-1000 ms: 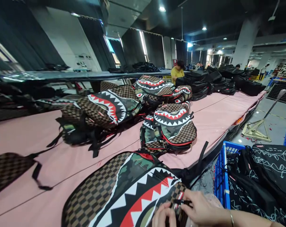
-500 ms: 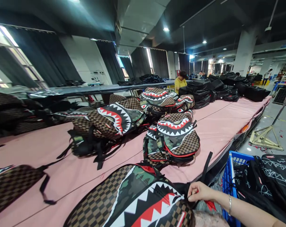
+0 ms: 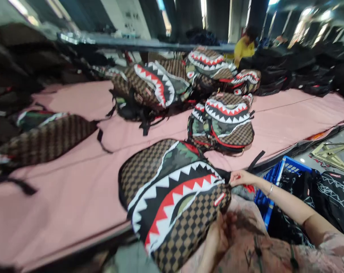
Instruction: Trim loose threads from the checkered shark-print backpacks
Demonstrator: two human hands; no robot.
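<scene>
A backpack (image 3: 172,197) with brown checks, camouflage and a red-and-white shark mouth lies tilted across the table's near edge, its lower end over my lap. My right hand (image 3: 242,177), with a bracelet at the wrist, is closed in a pinch on the backpack's right side, beside a black strap. Just what the fingertips pinch is too small to make out. Lower down, my left hand (image 3: 217,233) is at the backpack's near edge below the small red label, its fingers curled against it and partly blurred.
More shark-mouth backpacks (image 3: 230,117) lie on the pink-covered table (image 3: 103,197), with another checked bag (image 3: 52,138) at left. Black bags (image 3: 288,72) pile up at the far right. A blue crate (image 3: 270,204) with black bags stands at my right. A person in yellow (image 3: 243,49) is beyond.
The view has tipped downward. My left hand has come into view at the backpack's near edge. More of the backpack shows now, and my right hand still pinches its side.
</scene>
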